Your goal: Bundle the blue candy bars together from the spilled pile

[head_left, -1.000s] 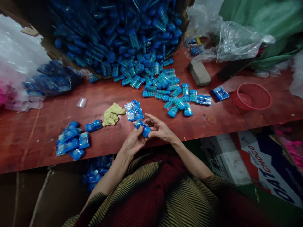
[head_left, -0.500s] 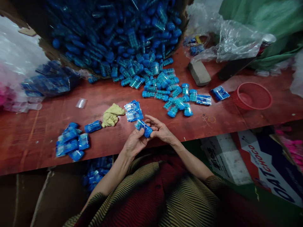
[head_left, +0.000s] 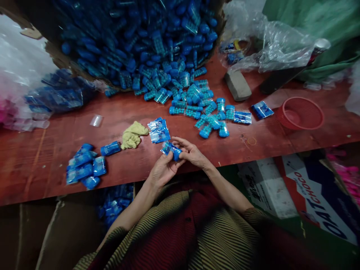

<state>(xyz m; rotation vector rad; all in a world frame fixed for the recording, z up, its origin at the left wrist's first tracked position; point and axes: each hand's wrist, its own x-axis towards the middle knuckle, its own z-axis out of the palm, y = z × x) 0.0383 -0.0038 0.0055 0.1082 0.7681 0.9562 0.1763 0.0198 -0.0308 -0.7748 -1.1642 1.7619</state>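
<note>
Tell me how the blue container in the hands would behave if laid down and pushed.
The blue container held between the left hand and right hand might roll a little, since its body looks rounded. Its glossy wrap suggests a rather slippery surface. It is probably light, being small beside the hands.

Illumination was dim and uneven. Glare marked the clear plastic bag; a dull sheen lay on the table. The torn carton had a deeply shadowed interior. Peripheral areas appeared stretched and soft.
</note>
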